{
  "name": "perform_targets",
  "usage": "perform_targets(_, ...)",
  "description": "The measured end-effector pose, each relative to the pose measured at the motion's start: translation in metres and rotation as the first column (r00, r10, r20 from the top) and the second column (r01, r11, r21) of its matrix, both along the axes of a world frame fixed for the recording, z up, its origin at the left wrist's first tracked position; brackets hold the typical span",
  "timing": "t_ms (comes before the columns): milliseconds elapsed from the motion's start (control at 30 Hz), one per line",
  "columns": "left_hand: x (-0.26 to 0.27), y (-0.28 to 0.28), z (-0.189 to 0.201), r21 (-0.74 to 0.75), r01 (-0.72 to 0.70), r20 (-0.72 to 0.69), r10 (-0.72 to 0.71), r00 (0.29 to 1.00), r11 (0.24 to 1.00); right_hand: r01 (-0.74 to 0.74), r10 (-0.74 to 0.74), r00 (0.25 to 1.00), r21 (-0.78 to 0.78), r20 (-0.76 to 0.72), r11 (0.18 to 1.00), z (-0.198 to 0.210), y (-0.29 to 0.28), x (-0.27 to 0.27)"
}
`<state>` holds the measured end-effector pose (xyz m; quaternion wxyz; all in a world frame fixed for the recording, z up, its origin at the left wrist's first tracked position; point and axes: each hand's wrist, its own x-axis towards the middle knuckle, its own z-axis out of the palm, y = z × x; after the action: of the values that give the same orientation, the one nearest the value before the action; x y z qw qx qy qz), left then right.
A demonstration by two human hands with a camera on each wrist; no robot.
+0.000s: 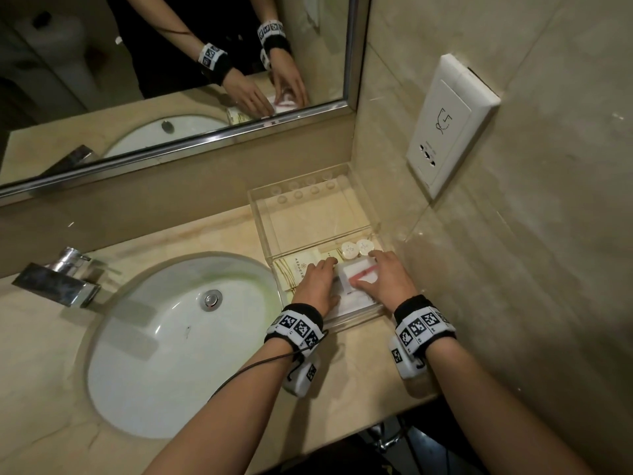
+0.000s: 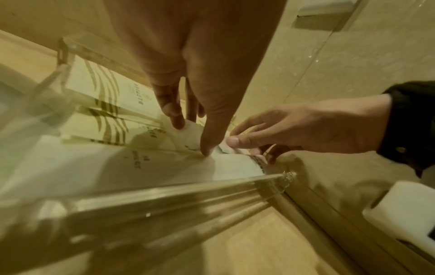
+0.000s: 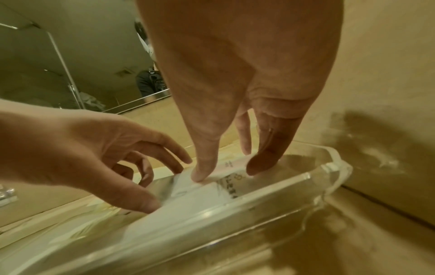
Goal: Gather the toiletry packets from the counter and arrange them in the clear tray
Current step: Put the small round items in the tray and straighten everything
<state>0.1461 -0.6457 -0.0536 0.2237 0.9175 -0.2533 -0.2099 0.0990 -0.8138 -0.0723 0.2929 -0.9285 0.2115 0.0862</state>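
The clear tray [image 1: 358, 316] [image 2: 164, 191] [image 3: 270, 201] stands on the counter, right of the basin and against the wall. Cream packets with gold wavy lines [image 1: 294, 269] [image 2: 101, 89] fill its left side, and two round white caps [image 1: 356, 248] sit behind. A white packet with a pink stripe [image 1: 356, 274] [image 3: 231, 164] lies on a larger white packet [image 1: 352, 303] [image 2: 117, 167]. My right hand [image 1: 368, 272] [image 3: 226, 173] [image 2: 252, 148] pinches the striped packet between thumb and fingers. My left hand [image 1: 323, 279] [image 2: 191, 138] [image 3: 164, 183] touches its left edge with its fingertips.
An oval basin [image 1: 178, 337] with a chrome faucet [image 1: 58, 279] takes up the left of the counter. A mirror [image 1: 171, 63] runs along the back. The tiled wall with a white socket plate [image 1: 448, 125] stands close on the tray's right. The counter's front edge [image 1: 376, 426] is near my forearms.
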Motion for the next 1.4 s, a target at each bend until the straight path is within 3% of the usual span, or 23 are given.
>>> perform_targets(300, 0.002, 0.001, -0.002, -0.085, 0.014, -0.081, -0.021, 0.997, 0.996, 0.003, -0.005, 0.999, -0.035, -0.053, 0.999, 0.006, 0.003, 0.001)
perform_targets(467, 0.012, 0.026, 0.003, -0.131, 0.007, 0.11, 0.007, 0.994, 0.991, 0.003, 0.0, 0.998, -0.047, 0.061, 0.999, 0.019, 0.013, 0.008)
perform_targets(567, 0.022, 0.049, 0.002, 0.004, -0.039, 0.228, 0.037, 0.973, 0.999, -0.064, 0.075, 0.983, -0.069, 0.168, 0.996, 0.023, 0.029, 0.016)
perform_targets(667, 0.028, 0.062, -0.003, 0.098, -0.04, 0.296, 0.009, 0.955, 0.994, -0.18, 0.184, 0.967, -0.042, 0.177, 0.983, 0.023, 0.047, 0.028)
perform_targets(933, 0.034, 0.066, -0.015, 0.088, 0.027, 0.237, -0.048, 0.97, 0.996, -0.306, 0.313, 0.946, -0.081, 0.087, 0.948, 0.007, 0.062, 0.039)
perform_targets(1233, 0.04, 0.064, -0.015, 0.094, 0.071, 0.214, -0.09, 0.973, 0.993, -0.292, 0.297, 0.951, -0.066, 0.084, 0.954, 0.006, 0.062, 0.04)
perform_targets(1400, 0.037, 0.07, -0.009, 0.014, 0.052, 0.215, -0.054, 0.975, 0.999, -0.214, 0.202, 0.948, 0.022, 0.245, 0.977, 0.025, 0.051, 0.028)
